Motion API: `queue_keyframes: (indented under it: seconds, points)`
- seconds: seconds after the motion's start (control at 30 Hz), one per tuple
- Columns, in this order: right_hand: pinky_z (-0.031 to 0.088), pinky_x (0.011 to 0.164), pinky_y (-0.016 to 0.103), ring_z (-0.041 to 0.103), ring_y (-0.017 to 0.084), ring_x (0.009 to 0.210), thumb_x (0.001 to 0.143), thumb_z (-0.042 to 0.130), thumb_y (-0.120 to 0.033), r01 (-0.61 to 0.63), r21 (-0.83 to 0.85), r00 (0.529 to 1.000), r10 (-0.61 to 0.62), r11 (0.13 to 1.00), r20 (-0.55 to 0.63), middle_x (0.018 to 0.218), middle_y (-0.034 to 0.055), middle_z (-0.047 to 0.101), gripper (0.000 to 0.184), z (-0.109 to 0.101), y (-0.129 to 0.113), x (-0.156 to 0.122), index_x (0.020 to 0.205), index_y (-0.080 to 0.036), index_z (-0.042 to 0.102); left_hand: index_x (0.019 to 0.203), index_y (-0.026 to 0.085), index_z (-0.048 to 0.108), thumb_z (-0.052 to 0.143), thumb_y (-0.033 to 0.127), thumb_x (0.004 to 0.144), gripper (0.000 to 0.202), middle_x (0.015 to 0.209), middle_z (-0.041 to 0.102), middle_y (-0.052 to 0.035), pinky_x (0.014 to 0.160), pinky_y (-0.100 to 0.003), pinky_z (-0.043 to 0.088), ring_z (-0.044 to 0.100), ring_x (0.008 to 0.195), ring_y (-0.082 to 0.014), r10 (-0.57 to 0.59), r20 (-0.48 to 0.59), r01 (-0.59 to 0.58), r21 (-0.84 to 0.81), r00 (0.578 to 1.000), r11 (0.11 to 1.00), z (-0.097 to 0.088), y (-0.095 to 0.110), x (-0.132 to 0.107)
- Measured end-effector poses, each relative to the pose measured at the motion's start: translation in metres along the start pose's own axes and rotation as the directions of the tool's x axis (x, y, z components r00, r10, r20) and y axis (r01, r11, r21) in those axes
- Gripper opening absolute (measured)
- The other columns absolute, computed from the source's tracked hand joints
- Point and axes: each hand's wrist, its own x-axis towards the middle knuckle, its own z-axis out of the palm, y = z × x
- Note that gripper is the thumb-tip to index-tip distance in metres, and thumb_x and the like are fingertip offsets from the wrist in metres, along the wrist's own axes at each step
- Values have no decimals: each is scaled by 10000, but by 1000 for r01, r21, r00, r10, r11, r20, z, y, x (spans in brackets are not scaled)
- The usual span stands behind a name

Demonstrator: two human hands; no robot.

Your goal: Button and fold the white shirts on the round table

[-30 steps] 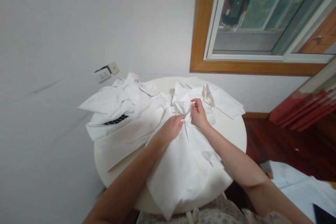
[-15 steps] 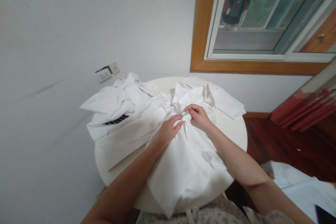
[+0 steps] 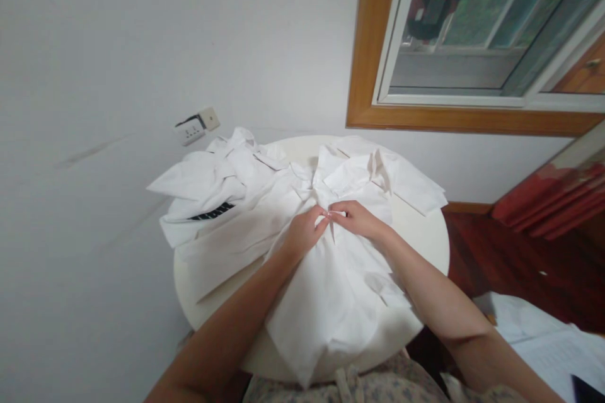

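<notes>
Left hand (image 3: 306, 230) and right hand (image 3: 358, 219) are pinching white cloth (image 3: 326, 299), whose corner is reaching the near edge; the worktop (image 3: 432, 245) is showing bare rightward.

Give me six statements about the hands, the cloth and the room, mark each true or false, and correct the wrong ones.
1. The left hand and the right hand pinch white cloth. True.
2. The two hands are far apart. False: they are close together.
3. The white cloth lies over a tabletop. True.
4. That tabletop has square corners. False: its visible edge is curved.
5. A wall socket is left of the window frame. True.
6. That window frame is blue. False: it is brown.
</notes>
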Motion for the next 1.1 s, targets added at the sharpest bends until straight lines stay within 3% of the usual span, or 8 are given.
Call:
queue_keyframes:
  seconds: [0.17,0.37,0.53,0.67,0.77,0.93,1.1]
  points:
    - [324,616,223,421,113,631,917,436,-478,3,226,1000,-9,974,24,611,-30,457,447,3,5,2,622,-158,533,1007,203,624,524,302,887,185,991,714,-32,847,-273,507,665,945,-169,113,15,-110,-151,993,982,-6,-2,3]
    - [333,622,235,441,126,639,873,491,-487,-40,400,998,52,916,-19,605,-26,476,412,8,8,2,630,-161,553,992,205,632,538,361,895,206,992,717,-26,856,-263,512,667,946,-157,101,-44,-108,-234,994,966,-7,4,2]
    - [340,624,238,430,123,625,856,511,-487,-78,465,991,119,882,-60,592,-31,463,403,13,4,2,613,-168,550,1021,208,633,498,376,918,239,994,712,-50,861,-300,510,664,939,-179,126,-75,-132,-73,989,989,-7,6,-3]
    - [383,697,255,480,134,670,841,537,-485,-92,538,985,157,838,-77,655,-16,542,366,15,-3,3,674,-166,600,1008,190,627,441,362,944,261,905,707,-63,810,-310,512,665,867,-185,139,-133,-129,83,981,988,-5,7,-7]
    - [395,718,260,495,139,684,845,534,-499,-77,512,985,145,855,-94,667,-10,560,378,14,-5,4,681,-166,608,1006,179,616,425,331,950,250,899,701,-78,784,-309,511,663,853,-189,139,-147,-121,127,979,985,-3,9,-9]
    - [408,749,272,529,155,723,882,492,-524,-55,393,993,90,918,-71,696,-1,593,430,13,-4,4,703,-159,634,980,167,616,472,289,924,196,867,699,-90,761,-313,518,667,830,-203,98,-43,-86,227,994,970,-5,9,-7]
    - [429,721,278,543,167,730,849,507,-609,-119,438,992,119,891,26,698,9,620,485,16,7,4,742,-161,660,1039,175,610,449,321,940,239,930,704,-93,800,-330,520,668,877,-206,173,19,-174,169,985,970,-10,1,-3]
